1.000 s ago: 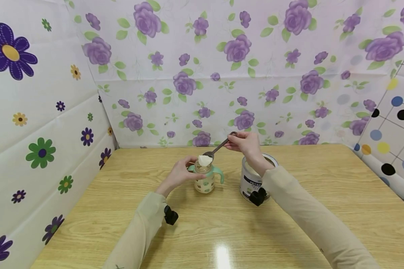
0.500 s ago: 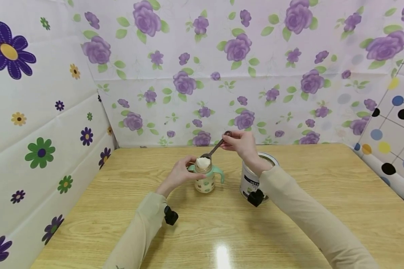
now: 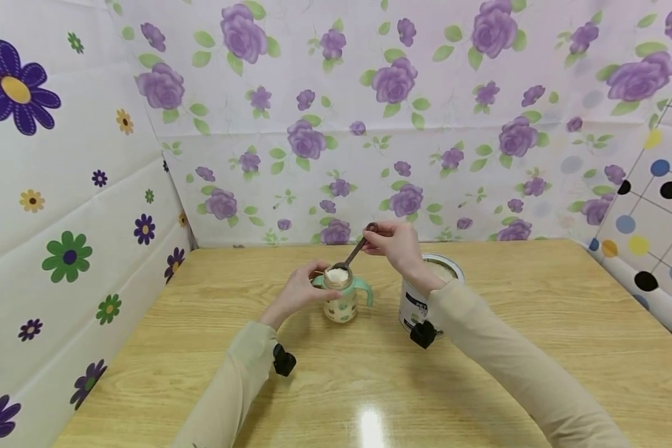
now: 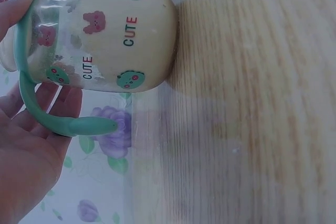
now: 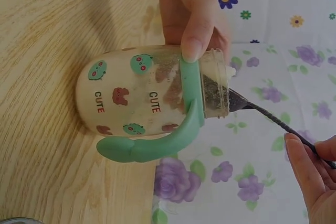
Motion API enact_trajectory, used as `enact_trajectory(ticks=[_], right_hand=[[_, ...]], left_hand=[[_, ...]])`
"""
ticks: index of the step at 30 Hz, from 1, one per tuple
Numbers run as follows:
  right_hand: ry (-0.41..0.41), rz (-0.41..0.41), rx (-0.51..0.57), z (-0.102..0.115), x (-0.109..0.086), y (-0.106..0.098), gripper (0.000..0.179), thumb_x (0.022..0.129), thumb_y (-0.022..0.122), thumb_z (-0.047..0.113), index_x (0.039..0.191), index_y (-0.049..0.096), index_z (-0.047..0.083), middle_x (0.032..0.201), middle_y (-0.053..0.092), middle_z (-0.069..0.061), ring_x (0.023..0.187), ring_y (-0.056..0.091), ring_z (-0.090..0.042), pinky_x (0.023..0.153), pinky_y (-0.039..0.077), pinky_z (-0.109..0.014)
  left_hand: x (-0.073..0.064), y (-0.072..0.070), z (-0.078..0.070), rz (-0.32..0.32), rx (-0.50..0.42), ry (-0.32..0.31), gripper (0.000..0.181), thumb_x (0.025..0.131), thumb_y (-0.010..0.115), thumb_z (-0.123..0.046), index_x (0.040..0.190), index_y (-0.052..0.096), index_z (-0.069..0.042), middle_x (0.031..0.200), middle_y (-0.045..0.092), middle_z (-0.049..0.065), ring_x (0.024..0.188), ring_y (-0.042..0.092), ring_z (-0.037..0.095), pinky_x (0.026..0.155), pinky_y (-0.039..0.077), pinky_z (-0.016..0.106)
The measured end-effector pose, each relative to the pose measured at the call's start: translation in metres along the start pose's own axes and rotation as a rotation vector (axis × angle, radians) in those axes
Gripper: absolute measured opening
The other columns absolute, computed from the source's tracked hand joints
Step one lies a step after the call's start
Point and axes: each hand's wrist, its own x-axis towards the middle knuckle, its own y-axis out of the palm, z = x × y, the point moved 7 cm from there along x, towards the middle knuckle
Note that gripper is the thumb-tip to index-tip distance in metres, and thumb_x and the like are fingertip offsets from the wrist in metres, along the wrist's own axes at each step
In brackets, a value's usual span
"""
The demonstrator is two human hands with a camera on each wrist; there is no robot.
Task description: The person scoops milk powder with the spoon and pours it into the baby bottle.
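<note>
A clear baby bottle (image 5: 139,90) with green handles and printed "CUTE" faces stands upright on the table, cream-coloured powder filling its lower part. My left hand (image 3: 301,289) grips it round the neck, thumb on the green collar (image 5: 192,85). In my right hand (image 3: 399,246) a dark spoon (image 3: 357,250) is pinched near the looped end of its handle. The spoon's bowl dips into the bottle's mouth, where white powder (image 3: 337,274) shows at the rim. Beneath my right forearm, partly hidden by it, is an open tin (image 3: 413,305) of pale powder.
The wooden table (image 3: 336,386) reaches back to a flowered cloth (image 3: 358,124) hung behind it. More patterned cloth hangs at the left and right sides. Each sleeve cuff carries a black wrist camera (image 3: 284,359).
My right hand has shifted left and the spoon stands steeper, its bowl lower in the bottle's mouth. The white powder has sunk from a heap above the rim. My left hand keeps its grip.
</note>
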Motion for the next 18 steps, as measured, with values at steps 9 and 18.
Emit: enact_trajectory(ticks=[9,18], right_hand=[[-0.005,0.054,0.001,0.0001,-0.0028,0.0040,0.018,0.084,0.062,-0.001,0.097,0.062,-0.013,0.082,0.064,-0.020,0.072,0.064,-0.028,0.066,0.051,-0.033],[-0.020,0.180,0.023,-0.0021,-0.0037,0.0045,0.021,0.086,0.058,-0.003,0.102,0.060,-0.015,0.087,0.063,-0.023,0.076,0.064,-0.029,0.067,0.051,-0.035]], left_hand=[[-0.0008,0.0004,0.0002,0.009,-0.011,0.009,0.050,0.068,0.082,-0.019,0.111,0.057,-0.009,0.103,0.058,0.003,0.097,0.053,0.020,0.080,0.043,0.039],[-0.0007,0.0003,0.0002,0.008,-0.010,0.000,0.049,0.068,0.081,-0.018,0.110,0.057,-0.010,0.103,0.058,0.001,0.095,0.054,0.018,0.080,0.043,0.037]])
